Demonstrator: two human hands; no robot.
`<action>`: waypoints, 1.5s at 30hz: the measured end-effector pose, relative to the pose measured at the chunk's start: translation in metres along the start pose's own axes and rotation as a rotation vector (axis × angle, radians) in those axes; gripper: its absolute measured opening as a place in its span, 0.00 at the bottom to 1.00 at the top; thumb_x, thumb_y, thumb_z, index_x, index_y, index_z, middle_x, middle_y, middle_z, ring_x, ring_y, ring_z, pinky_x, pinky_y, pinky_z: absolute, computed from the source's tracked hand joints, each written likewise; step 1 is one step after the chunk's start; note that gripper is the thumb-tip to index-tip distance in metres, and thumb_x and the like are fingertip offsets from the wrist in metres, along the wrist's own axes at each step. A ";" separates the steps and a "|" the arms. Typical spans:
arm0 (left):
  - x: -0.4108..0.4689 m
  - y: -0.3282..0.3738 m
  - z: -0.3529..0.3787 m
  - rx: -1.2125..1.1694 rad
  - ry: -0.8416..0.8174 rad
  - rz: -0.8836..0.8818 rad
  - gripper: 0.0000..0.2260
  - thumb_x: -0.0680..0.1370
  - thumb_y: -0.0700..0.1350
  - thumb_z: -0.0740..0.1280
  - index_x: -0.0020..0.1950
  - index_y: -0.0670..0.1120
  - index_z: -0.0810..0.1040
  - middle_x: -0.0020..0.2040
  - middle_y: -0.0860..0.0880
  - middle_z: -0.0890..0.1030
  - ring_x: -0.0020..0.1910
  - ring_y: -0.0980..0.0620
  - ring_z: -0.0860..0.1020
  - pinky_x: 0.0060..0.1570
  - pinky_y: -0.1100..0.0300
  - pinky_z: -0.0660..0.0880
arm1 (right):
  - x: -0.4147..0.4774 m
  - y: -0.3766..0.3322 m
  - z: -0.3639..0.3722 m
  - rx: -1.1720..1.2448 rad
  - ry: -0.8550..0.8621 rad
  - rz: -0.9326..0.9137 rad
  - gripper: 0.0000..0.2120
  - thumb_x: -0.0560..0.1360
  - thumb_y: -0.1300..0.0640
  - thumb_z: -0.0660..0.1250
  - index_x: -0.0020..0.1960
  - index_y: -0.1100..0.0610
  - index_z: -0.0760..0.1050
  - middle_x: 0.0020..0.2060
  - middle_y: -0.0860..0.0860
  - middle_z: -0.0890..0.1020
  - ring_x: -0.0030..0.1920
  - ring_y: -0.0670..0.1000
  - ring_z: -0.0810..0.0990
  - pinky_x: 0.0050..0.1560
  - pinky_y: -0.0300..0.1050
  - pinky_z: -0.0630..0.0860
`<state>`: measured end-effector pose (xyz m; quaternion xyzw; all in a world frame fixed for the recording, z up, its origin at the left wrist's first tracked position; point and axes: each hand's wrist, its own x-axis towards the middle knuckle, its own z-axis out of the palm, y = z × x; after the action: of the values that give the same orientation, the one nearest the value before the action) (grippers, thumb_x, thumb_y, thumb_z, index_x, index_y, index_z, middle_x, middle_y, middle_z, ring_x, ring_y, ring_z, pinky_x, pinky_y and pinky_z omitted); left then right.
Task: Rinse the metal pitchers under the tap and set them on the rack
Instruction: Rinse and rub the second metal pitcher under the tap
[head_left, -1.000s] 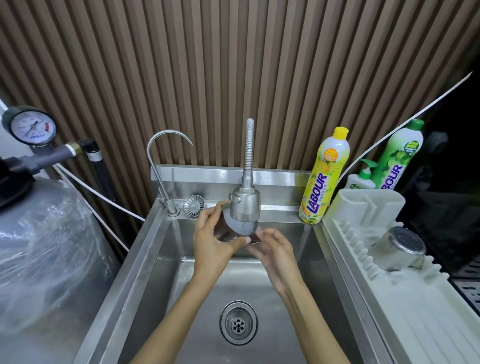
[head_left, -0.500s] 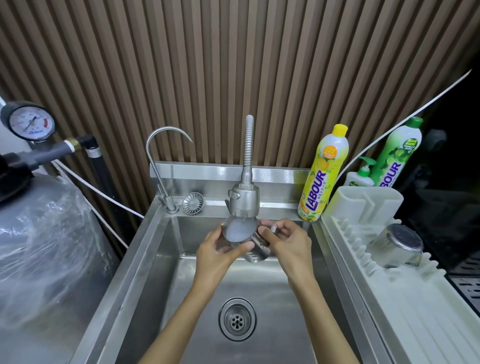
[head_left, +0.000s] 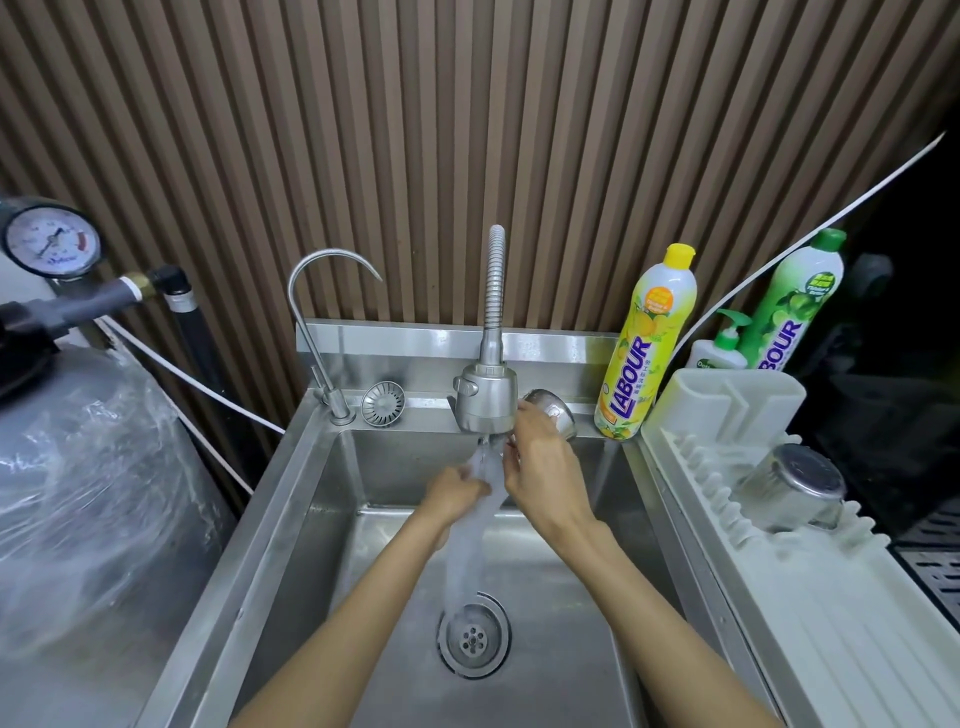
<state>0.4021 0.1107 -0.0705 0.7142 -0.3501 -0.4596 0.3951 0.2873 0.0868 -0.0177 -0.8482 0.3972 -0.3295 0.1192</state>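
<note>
A small metal pitcher (head_left: 551, 412) is gripped in my right hand (head_left: 540, 467), held tilted just right of the spray tap head (head_left: 487, 402). Water streams from the tap down to the drain (head_left: 474, 635). My left hand (head_left: 456, 491) is in the stream below the tap, fingers curled, holding nothing that I can see. A second metal pitcher (head_left: 792, 486) rests upside down on the white drying rack (head_left: 831, 613) to the right of the sink.
The steel sink (head_left: 291, 519) has a thin gooseneck tap (head_left: 317, 332) and a strainer (head_left: 383, 404) at its back left. Yellow (head_left: 647, 343) and green (head_left: 795, 301) soap bottles stand behind the rack. A wrapped tank (head_left: 88, 493) with a pressure gauge (head_left: 51, 241) stands at left.
Water now runs from the tap. My right hand has lifted the pitcher up and to the right of the tap head. My left hand has let go of it and dropped into the stream.
</note>
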 end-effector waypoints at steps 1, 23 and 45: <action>0.002 -0.001 0.002 -0.009 0.008 -0.006 0.13 0.73 0.36 0.62 0.57 0.36 0.76 0.45 0.46 0.73 0.44 0.51 0.70 0.33 0.62 0.66 | 0.000 0.002 0.003 -0.021 -0.008 -0.016 0.11 0.69 0.72 0.61 0.49 0.65 0.74 0.56 0.61 0.78 0.60 0.62 0.75 0.48 0.56 0.79; -0.024 -0.007 0.014 -0.325 -0.037 0.133 0.30 0.61 0.39 0.79 0.60 0.48 0.71 0.52 0.50 0.81 0.52 0.50 0.79 0.50 0.60 0.73 | -0.014 0.027 -0.008 0.977 0.103 0.673 0.12 0.72 0.68 0.67 0.34 0.57 0.71 0.53 0.55 0.83 0.51 0.51 0.81 0.54 0.43 0.76; -0.070 -0.009 0.007 -0.133 0.258 0.399 0.26 0.64 0.51 0.78 0.59 0.49 0.76 0.51 0.53 0.83 0.52 0.55 0.81 0.50 0.67 0.77 | -0.027 -0.002 -0.038 0.630 0.064 0.643 0.11 0.70 0.57 0.73 0.33 0.57 0.73 0.34 0.52 0.83 0.38 0.51 0.82 0.40 0.41 0.81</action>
<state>0.3735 0.1734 -0.0536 0.6561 -0.4001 -0.2995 0.5655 0.2511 0.1109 -0.0011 -0.5934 0.5241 -0.4068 0.4557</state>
